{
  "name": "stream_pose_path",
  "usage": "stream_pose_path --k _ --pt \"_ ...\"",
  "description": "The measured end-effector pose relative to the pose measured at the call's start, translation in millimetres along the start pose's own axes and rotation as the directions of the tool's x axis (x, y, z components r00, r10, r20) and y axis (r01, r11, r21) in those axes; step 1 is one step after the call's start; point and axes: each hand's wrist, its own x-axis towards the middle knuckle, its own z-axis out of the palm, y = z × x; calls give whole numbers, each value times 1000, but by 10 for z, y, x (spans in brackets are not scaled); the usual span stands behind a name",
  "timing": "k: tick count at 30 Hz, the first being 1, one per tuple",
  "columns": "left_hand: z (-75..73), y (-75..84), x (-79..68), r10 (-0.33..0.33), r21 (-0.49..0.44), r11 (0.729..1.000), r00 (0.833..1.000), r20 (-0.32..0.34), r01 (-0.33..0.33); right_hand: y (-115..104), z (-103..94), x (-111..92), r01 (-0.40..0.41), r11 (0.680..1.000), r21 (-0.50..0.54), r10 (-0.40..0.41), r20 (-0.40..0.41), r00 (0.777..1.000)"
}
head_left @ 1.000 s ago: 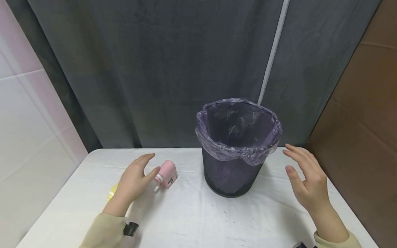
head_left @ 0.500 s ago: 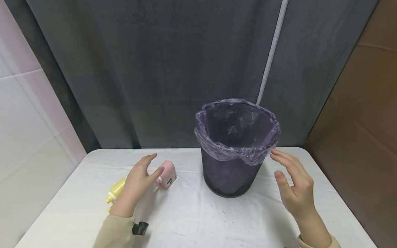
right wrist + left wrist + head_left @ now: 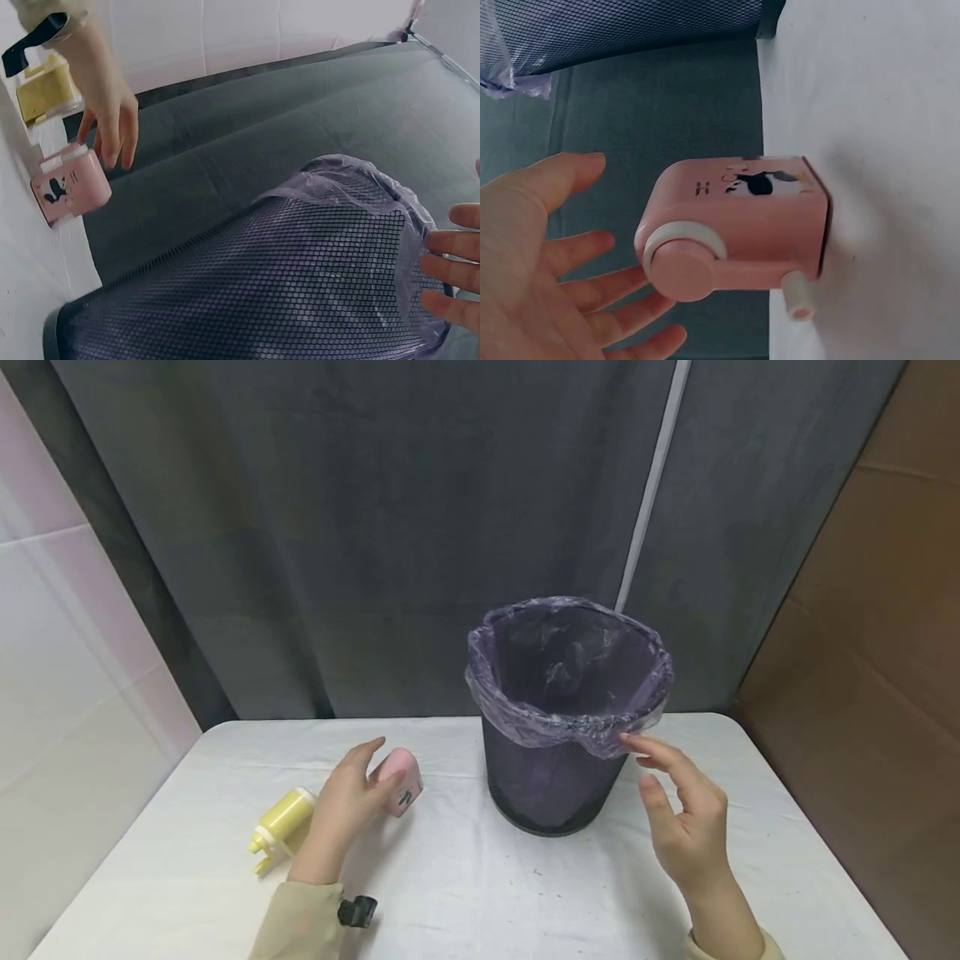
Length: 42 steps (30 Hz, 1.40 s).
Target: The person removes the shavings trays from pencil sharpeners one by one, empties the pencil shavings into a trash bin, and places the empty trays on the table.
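Observation:
A pink crank pencil sharpener (image 3: 400, 781) with a panda picture stands on the white table; its crank (image 3: 750, 276) and white knob show in the left wrist view. Close above it hovers my left hand (image 3: 348, 802), thumb and fingers spread, holding nothing. Whether a fingertip touches the sharpener I cannot tell. My right hand (image 3: 690, 827) is beside the black mesh waste bin (image 3: 551, 785), fingers extended towards the purple bag (image 3: 495, 693) folded over its rim. Contact between those fingertips (image 3: 442, 240) and the bag is unclear.
A yellow crank pencil sharpener (image 3: 285, 817) lies left of my left wrist, partly hidden by it. Dark curtain (image 3: 412, 527) hangs behind the table (image 3: 480, 893). A brown panel (image 3: 862, 677) is on the right, a pale sheet (image 3: 75, 693) on the left.
My right hand has moved left, up to the bin's rim. My left hand has shifted slightly right, closer to the pink sharpener, uncovering more of the yellow one.

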Motion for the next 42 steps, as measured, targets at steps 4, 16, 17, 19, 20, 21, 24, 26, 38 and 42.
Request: stream_pose_path --k 4,16,17,19,20,21,24,26,38,42 --pt "51 -15 -9 -39 -16 999 999 14 39 51 21 -85 -32 999 16 32 11 999" --pt "218 -90 -70 -128 -38 991 990 64 131 55 81 -247 -81 996 41 80 24 997" --pt "227 -98 -73 -129 -37 991 990 64 131 50 85 -253 -82 996 46 81 26 996" --pt "243 -113 -76 -130 -38 990 990 60 132 40 93 -263 -86 995 55 85 26 996" --pt "250 -120 -77 -129 -37 991 990 55 131 37 96 -267 -89 994 57 87 28 996" --pt "257 -126 -78 -129 -35 991 990 53 131 34 100 -271 -92 994 59 91 30 995" --pt "278 -148 -79 -133 -41 990 990 38 134 28 110 -284 -108 992 60 106 42 994" --pt "287 -161 -81 -135 -49 989 990 30 136 28 115 -296 -118 992 53 115 53 992" --pt "265 -167 -107 -131 -138 981 990 51 137 23 120 -333 -138 990 24 135 87 987" --pt "255 -168 -124 -104 -145 983 993 63 112 20 123 -342 -146 989 20 143 101 984"
